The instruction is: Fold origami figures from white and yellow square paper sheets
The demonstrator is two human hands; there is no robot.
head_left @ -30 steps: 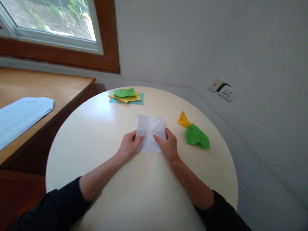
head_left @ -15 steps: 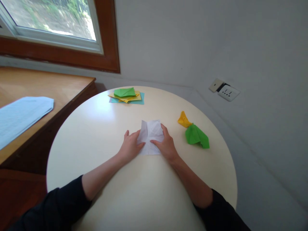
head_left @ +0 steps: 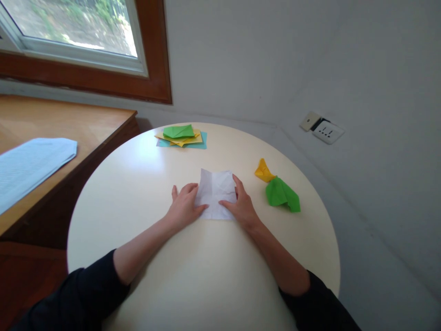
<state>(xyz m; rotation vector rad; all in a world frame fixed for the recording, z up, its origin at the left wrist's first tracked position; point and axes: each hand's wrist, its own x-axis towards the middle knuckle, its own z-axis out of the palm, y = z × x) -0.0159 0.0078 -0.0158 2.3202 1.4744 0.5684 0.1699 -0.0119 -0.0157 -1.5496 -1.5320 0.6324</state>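
Note:
A creased white sheet of paper [head_left: 216,188] lies at the middle of the round table, its far edge lifted a little. My left hand [head_left: 185,201] grips the paper's left edge, the thumb on top and the fingers at the side. On the opposite edge my right hand [head_left: 241,202] holds it in the same way, thumb over the sheet and fingers along the far right side. To the right of that hand lie a folded green paper [head_left: 281,195] and a small folded yellow paper [head_left: 263,171], touching each other.
The round cream table [head_left: 206,271] carries a pile of green, yellow and blue papers [head_left: 181,137] at its far left. A wooden desk [head_left: 86,120] with a pale folded cloth or paper [head_left: 37,168] stands at the left. On the right wall is a socket [head_left: 328,132].
Both hands have moved slightly apart, and the white paper is spread wider and flatter between them. The other papers have stayed put.

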